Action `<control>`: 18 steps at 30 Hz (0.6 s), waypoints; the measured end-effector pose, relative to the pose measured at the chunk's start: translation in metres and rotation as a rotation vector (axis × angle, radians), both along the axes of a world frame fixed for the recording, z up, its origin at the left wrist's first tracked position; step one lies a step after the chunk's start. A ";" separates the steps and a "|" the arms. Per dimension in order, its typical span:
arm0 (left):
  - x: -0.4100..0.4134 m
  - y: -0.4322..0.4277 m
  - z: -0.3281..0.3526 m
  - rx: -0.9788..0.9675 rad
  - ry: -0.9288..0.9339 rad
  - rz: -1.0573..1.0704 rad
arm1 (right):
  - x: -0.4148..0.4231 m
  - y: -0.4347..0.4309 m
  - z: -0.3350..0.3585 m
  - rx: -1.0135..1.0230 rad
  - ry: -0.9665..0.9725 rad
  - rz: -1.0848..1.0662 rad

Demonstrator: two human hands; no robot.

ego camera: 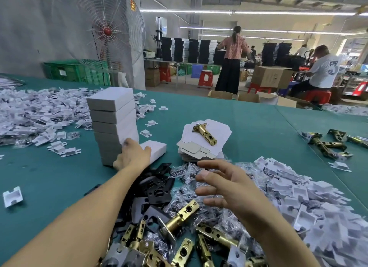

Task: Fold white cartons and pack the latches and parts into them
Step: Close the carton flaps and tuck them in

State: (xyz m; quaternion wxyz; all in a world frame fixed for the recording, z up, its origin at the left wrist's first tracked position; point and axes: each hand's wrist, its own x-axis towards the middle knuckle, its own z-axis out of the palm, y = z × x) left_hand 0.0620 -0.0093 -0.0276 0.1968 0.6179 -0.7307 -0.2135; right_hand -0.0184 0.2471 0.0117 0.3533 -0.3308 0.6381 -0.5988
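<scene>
Cartons [113,123], folded and white, stand in a tall stack on the green table [258,127] at about 10 o'clock from the middle of the view. A lone carton [157,148] lies flat against the foot of the stack, on its 3 o'clock side. The left hand [132,157] reaches to where the two meet: it lies over the near end of the lone carton with one fingertip against the stack, but whether it grips either one cannot be told. The right hand [229,189] hangs at 5 o'clock, wide, fingers spread and holding nothing, above a heap of clear bags [185,172] of small parts. At 1 o'clock from that hand sits a pile of flat blanks [219,135], and a single brass latch [206,134] lies across its top, plate end pointing to 11 o'clock. Black plates [159,187] lie between the two forearms, just beside the bags. Brass latches [183,213] are heaped at 6 o'clock, along the near edge. White inserts [298,197] are banked up at 4 o'clock, touching the bags, and a second spread of them covers the table at 9 o'clock. A few loose latches [326,144] lie well apart at 3 o'clock. A big fan [103,31] stands beyond the table at 11 o'clock.
</scene>
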 end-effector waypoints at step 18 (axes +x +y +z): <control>-0.011 -0.030 0.000 -0.128 -0.614 -0.649 | -0.002 -0.003 -0.006 0.012 -0.005 0.021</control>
